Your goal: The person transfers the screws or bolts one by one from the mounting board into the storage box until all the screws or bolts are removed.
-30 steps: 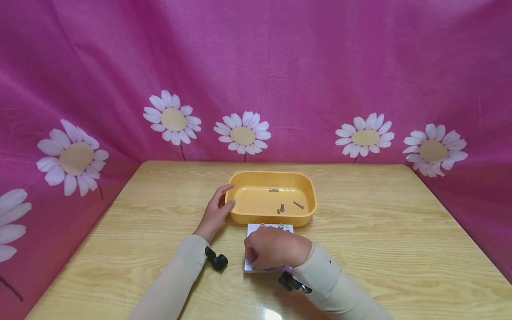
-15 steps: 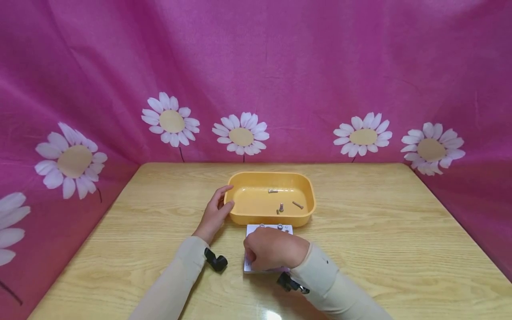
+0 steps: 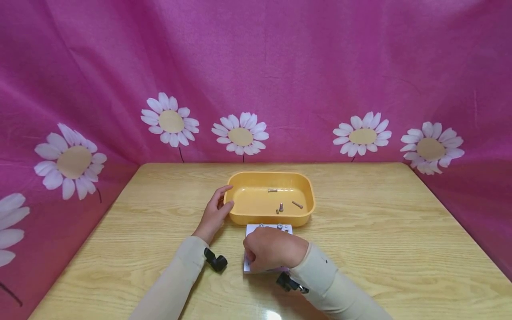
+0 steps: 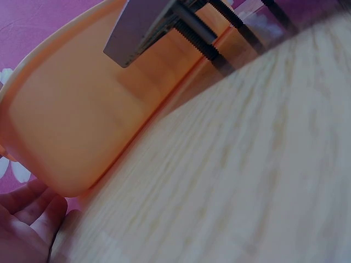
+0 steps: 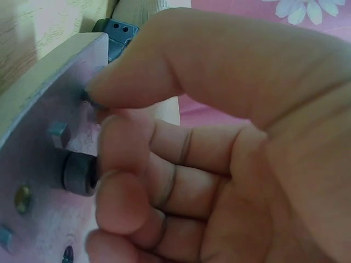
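Left hand (image 3: 211, 218), grip parted, against the left end of the yellow tray (image 3: 268, 220); right hand (image 3: 276, 248), grip pinching a mostly hidden fastener (image 5: 88, 97) at the metal plate (image 5: 35, 145), just before the tray's near edge; table (image 3: 380, 235) extending broadly rightward.

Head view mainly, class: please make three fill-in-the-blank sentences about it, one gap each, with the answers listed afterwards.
1. The left hand touches the tray, while the ____ hand is over the bolted plate.
2. The tray holds ____ loose metal pieces.
3. Of tray and plate, the one nearer the person's body is the ____.

Missing words: right; four; plate.
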A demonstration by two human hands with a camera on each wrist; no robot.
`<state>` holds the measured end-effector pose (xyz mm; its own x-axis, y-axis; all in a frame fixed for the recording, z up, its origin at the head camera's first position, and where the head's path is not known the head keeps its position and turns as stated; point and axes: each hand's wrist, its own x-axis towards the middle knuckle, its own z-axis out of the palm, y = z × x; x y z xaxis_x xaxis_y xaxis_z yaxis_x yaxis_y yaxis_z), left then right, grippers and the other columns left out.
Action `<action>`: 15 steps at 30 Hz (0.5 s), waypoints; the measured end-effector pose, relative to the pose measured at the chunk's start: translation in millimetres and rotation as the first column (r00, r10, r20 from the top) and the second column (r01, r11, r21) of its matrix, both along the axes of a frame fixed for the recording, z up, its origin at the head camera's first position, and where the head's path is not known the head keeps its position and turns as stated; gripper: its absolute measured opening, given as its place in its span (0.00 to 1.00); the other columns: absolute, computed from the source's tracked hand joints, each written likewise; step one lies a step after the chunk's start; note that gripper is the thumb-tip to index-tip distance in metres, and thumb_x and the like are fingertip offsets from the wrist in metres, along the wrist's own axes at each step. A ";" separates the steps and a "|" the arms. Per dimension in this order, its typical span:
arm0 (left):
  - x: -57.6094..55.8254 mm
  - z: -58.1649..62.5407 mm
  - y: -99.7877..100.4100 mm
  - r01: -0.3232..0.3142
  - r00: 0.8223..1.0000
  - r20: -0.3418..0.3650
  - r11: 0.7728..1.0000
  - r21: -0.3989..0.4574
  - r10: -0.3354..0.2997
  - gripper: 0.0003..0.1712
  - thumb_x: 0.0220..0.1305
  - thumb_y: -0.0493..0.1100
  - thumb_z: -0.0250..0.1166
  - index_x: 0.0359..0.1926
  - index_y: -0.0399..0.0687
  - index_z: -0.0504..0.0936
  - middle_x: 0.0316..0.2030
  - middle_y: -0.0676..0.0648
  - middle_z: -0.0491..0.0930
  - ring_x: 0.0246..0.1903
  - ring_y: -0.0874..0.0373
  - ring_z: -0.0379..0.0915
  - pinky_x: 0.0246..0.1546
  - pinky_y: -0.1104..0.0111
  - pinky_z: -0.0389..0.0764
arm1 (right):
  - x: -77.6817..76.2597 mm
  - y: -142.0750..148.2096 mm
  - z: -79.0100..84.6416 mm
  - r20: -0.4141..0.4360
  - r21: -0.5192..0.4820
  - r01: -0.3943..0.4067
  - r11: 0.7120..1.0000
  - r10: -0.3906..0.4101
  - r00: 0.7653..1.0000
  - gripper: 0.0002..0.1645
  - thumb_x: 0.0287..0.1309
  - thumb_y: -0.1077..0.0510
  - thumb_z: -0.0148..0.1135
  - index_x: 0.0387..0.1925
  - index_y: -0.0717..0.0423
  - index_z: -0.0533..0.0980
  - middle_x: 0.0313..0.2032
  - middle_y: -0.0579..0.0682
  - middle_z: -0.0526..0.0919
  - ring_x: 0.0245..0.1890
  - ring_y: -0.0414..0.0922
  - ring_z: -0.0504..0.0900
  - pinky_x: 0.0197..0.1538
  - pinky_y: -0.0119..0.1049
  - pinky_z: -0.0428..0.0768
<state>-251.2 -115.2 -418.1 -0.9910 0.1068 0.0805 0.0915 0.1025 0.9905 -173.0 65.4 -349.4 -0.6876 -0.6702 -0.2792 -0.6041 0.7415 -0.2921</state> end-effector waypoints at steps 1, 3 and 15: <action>-0.1 0.1 0.0 0.001 1.000 0.001 1.000 0.001 -0.001 0.29 0.66 0.34 0.55 0.68 0.42 0.64 0.66 0.36 0.63 0.65 0.42 0.59 0.65 0.59 0.62 | -0.1 0.3 0.3 0.000 -0.003 0.000 1.000 0.000 1.000 0.12 0.46 0.57 0.70 0.19 0.44 0.74 0.19 0.37 0.74 0.21 0.36 0.72 0.26 0.28 0.71; -0.4 0.2 0.1 0.003 1.000 -0.002 1.000 0.001 -0.003 0.29 0.66 0.35 0.55 0.68 0.42 0.64 0.66 0.36 0.63 0.65 0.42 0.59 0.65 0.59 0.62 | -0.3 0.9 0.8 0.002 -0.014 0.002 1.000 -0.002 1.000 0.11 0.45 0.57 0.70 0.19 0.44 0.74 0.19 0.37 0.74 0.21 0.35 0.72 0.26 0.28 0.71; 0.0 -1.5 -0.4 0.010 1.000 -0.010 1.000 -0.003 -0.010 0.29 0.67 0.36 0.55 0.68 0.43 0.64 0.67 0.37 0.62 0.67 0.43 0.57 0.67 0.58 0.60 | -0.7 3.5 2.5 0.006 -0.033 0.006 0.999 -0.006 1.000 0.11 0.44 0.58 0.69 0.19 0.45 0.73 0.19 0.38 0.74 0.20 0.35 0.72 0.24 0.28 0.71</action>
<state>-251.3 -115.6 -419.6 -0.9891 0.1166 0.0899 0.1022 0.1040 0.9893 -173.7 68.9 -346.8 -0.6902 -0.6749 -0.2609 -0.5979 0.7351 -0.3196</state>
